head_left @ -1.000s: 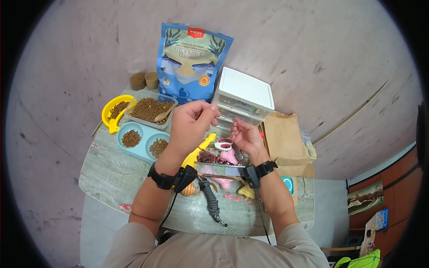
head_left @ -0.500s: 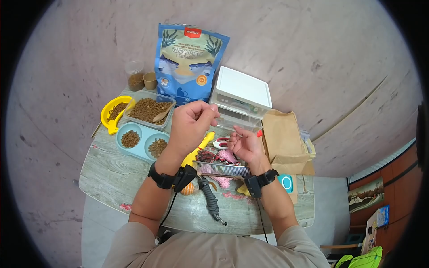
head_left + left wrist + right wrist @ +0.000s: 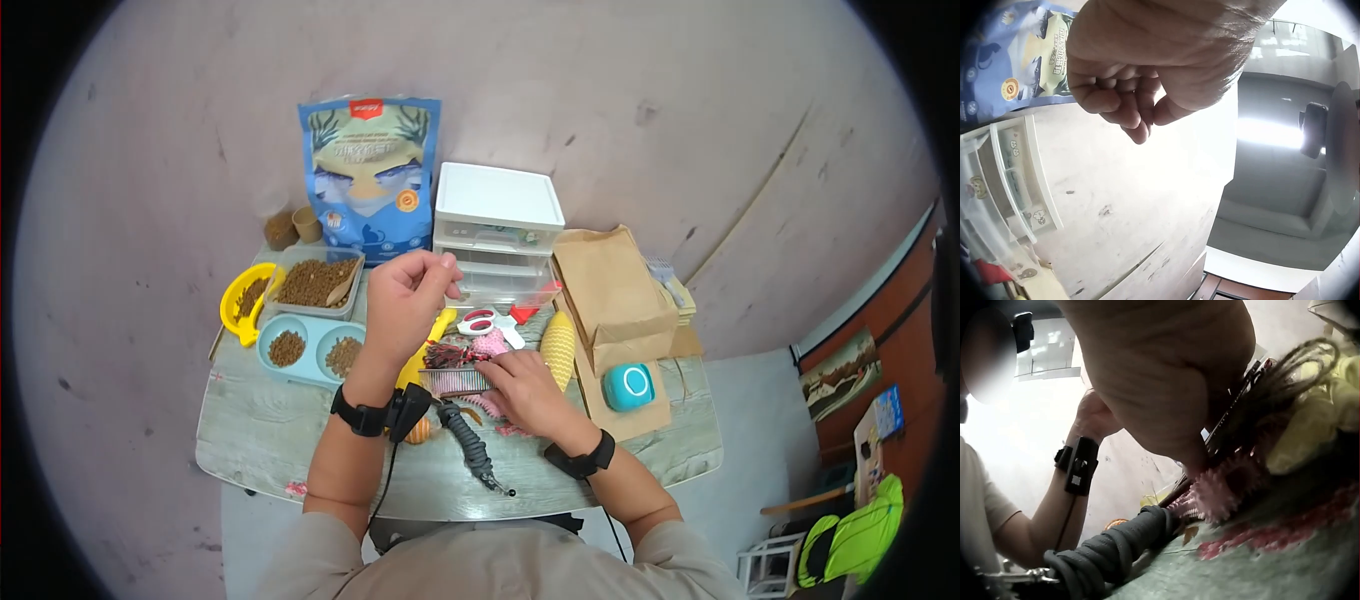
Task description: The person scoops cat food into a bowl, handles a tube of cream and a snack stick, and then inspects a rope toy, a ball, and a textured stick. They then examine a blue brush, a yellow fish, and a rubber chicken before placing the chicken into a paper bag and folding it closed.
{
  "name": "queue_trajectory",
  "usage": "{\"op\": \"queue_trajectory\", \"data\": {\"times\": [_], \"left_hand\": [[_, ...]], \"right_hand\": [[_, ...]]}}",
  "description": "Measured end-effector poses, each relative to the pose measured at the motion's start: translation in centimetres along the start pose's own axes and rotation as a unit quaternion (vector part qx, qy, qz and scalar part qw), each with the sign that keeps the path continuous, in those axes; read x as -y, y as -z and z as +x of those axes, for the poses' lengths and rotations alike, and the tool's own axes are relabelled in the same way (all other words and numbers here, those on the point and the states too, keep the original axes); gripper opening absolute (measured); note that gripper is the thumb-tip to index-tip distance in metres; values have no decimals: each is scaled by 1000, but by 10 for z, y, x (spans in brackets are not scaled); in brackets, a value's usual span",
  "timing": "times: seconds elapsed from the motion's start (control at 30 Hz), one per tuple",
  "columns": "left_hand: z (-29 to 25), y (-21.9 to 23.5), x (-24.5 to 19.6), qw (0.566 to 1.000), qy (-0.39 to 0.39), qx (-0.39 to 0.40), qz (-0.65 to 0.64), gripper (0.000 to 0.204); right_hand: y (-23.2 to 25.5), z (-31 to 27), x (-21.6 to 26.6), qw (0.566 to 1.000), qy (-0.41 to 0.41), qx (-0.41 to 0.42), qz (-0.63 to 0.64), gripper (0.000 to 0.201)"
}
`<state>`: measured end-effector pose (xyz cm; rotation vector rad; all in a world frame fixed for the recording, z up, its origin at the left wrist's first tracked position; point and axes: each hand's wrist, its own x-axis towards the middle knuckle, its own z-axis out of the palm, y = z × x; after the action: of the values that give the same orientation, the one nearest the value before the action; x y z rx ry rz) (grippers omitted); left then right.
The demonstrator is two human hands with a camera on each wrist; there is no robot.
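Perhaps for elbow room, the left hand (image 3: 398, 305) hangs raised, grip closed, nothing visible inside; the right hand (image 3: 532, 396) touches the comb (image 3: 448, 382), its grip too hidden to tell.

Metal comb (image 3: 450, 381) — partly hidden

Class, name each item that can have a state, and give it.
Double bowl: kibble in both sides
Yellow bowl: holding kibble
Clear container: uncovered, kibble inside
Food bag: upright
Drawer unit: upright
Rope: wound up
Paper bag: flattened
Scissors: lying down, open or shut unclear
Left hand: raised, fingers curled, apparently empty
Right hand: at the comb, grip unclear
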<state>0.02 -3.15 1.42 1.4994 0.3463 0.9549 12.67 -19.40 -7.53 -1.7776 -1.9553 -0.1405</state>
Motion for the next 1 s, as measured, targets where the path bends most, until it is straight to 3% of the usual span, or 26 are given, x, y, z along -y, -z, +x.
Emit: {"op": "queue_trajectory", "data": {"times": [0.2,0.33,0.37,0.4,0.43,0.47,0.53,0.6,0.67,0.73,0.77,0.8,0.9,0.93,1.0], "left_hand": [[-15,-8,-3,999,-11,26,36,19],[-26,3,7,1000,-17,4,7,18],[-29,8,14,1000,5,-9,18,18],[-31,12,21,999,26,-23,28,18],[-35,11,31,998,41,-22,50,17],[-40,7,36,996,58,3,63,18],[-47,-1,51,992,110,37,46,19],[-49,-9,59,993,105,51,30,20],[-50,-7,69,992,102,68,11,21],[-52,-4,82,993,96,59,36,23],[-54,-3,86,992,99,64,36,23],[-56,-1,89,995,93,29,-6,22],[-57,5,94,994,90,-20,-66,21],[-60,8,95,992,91,-40,-84,22],[-65,5,92,992,95,-27,-74,20]], "right_hand": [[-1,-11,0,997,15,-82,-8,38],[12,-15,-15,993,-22,-113,-14,26],[15,-13,-15,985,-63,-155,39,22],[20,-9,-13,971,-102,-195,93,19],[28,-6,-8,926,-230,-116,275,19],[25,-3,-9,926,-225,-119,280,19],[17,2,-12,791,-244,-73,556,18],[7,3,-10,788,-246,-65,561,16],[-5,1,-10,834,-224,-48,502,17],[4,-4,-7,813,-254,-34,523,17],[7,-8,-10,840,-249,-32,480,16],[10,-11,-15,866,-244,-31,436,16],[18,-17,-30,875,-280,-44,392,16],[19,-18,-34,872,-284,-44,395,16],[21,-17,-42,823,-311,-87,467,14]]}}
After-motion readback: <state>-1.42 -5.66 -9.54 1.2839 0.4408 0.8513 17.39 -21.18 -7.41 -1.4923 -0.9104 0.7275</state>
